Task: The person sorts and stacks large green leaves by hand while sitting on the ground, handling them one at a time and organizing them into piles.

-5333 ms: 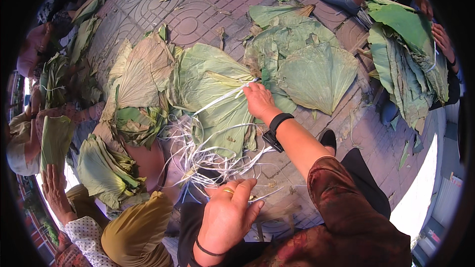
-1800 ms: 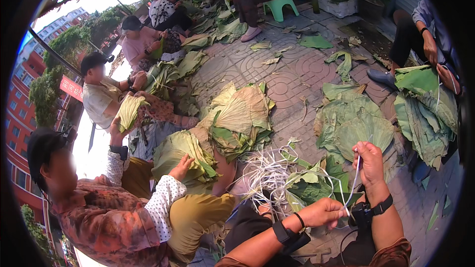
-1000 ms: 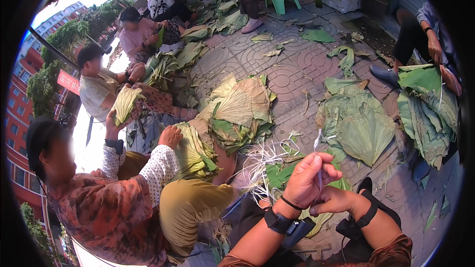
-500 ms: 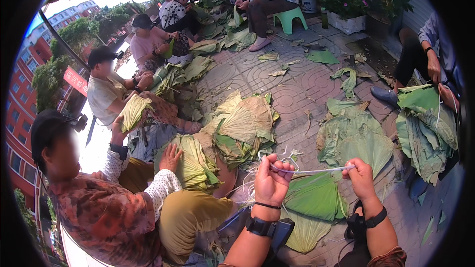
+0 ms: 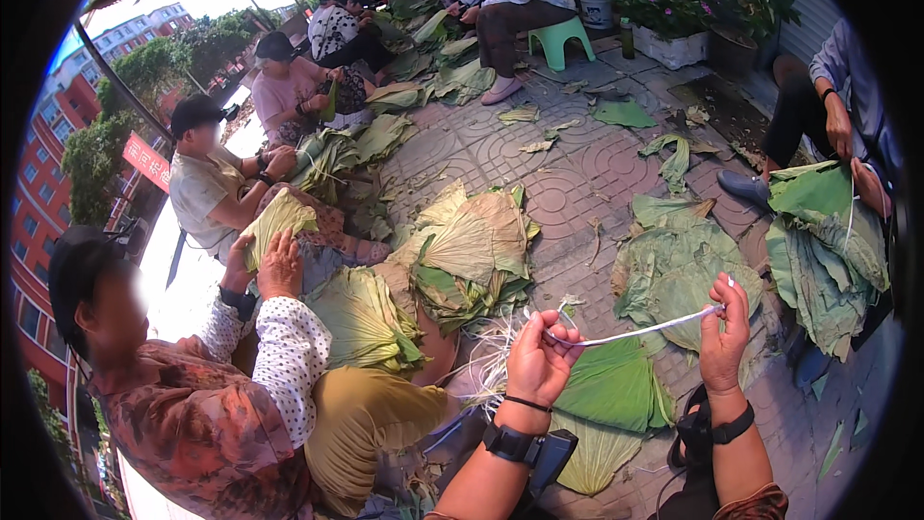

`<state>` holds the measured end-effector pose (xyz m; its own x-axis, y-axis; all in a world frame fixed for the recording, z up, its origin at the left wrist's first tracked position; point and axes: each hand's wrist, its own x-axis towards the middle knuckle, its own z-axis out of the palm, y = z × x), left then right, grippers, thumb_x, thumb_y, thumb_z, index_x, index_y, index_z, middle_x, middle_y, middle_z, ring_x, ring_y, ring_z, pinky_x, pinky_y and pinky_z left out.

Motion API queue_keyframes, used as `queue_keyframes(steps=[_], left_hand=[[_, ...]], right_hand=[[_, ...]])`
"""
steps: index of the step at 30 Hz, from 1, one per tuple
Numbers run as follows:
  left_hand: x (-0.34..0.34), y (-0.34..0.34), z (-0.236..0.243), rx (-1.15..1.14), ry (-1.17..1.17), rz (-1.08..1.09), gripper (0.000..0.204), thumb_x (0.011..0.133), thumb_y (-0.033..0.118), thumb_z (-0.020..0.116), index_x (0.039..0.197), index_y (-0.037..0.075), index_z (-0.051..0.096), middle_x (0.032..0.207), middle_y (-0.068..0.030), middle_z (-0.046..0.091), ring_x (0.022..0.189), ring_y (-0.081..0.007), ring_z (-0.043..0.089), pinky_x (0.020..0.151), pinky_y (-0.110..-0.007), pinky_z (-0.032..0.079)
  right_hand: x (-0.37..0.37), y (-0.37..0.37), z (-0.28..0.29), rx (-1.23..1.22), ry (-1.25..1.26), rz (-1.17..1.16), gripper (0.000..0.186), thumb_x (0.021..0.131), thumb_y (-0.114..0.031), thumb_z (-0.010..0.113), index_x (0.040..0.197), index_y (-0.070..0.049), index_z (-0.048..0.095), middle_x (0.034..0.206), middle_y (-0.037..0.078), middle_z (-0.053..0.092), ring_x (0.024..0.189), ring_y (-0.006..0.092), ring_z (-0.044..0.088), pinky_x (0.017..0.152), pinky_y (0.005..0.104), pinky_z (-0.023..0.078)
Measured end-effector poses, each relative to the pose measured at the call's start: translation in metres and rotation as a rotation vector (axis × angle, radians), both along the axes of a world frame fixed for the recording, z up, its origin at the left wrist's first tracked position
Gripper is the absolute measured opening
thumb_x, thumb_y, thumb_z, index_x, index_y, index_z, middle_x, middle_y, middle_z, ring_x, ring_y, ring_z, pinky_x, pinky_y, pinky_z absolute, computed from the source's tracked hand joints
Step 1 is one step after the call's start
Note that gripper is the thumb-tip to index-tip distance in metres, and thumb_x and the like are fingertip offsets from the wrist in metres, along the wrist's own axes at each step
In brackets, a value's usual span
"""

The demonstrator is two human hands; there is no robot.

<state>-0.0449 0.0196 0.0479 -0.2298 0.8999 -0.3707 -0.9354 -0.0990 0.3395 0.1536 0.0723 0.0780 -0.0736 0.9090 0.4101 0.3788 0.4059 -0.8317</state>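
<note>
A white string [image 5: 643, 332] stretches between my two hands, sagging slightly. My left hand [image 5: 539, 366], palm up with curled fingers, is closed on one end of it. My right hand [image 5: 724, 342] pinches the other end between thumb and fingers, a bit higher. Beneath the string, a folded green lotus leaf [image 5: 616, 387] lies over a yellowish leaf [image 5: 592, 455] in front of me. Beside my left hand is a loose tangle of white strings [image 5: 489, 361]. Dark bands circle both wrists.
Dried leaf piles lie ahead, one brownish [image 5: 476, 236] and one grey-green [image 5: 683, 255]. At left a person [image 5: 212, 404] holds a yellow-green leaf. Another person [image 5: 842, 116] sits at right with a leaf bundle [image 5: 833, 231]. Several more people sit farther along. A green stool [image 5: 561, 41] stands beyond.
My right hand has moved up and right, its fingers turning upward; the string tilts up toward it. My left hand has shifted slightly right. The left neighbour's second hand has risen to the held leaf.
</note>
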Motion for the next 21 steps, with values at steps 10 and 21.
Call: queue_keyframes(steps=[10,21], left_hand=[[-0.0025,-0.0028,-0.0041,0.005,0.073,-0.095,0.020,0.081,0.023,0.036,0.081,0.006,0.047,0.059,-0.0018,0.048,0.059,-0.0172,0.051,0.057,-0.031,0.044],[-0.0056,-0.0078,-0.0057,0.061,0.103,-0.147,0.021,0.081,0.023,0.035,0.084,0.005,0.046,0.057,-0.0013,0.046,0.056,-0.0156,0.050,0.054,-0.029,0.044]], right_hand=[[-0.0046,-0.0035,0.0050,0.012,-0.004,-0.014,0.030,0.069,-0.003,0.043,0.099,0.000,0.041,0.109,0.012,0.038,0.091,0.0195,0.043,0.070,0.0251,0.037],[-0.0024,-0.0040,0.0036,0.031,-0.054,-0.031,0.024,0.071,-0.006,0.044,0.094,0.000,0.043,0.109,0.012,0.038,0.092,0.0187,0.042,0.070,0.0243,0.035]])
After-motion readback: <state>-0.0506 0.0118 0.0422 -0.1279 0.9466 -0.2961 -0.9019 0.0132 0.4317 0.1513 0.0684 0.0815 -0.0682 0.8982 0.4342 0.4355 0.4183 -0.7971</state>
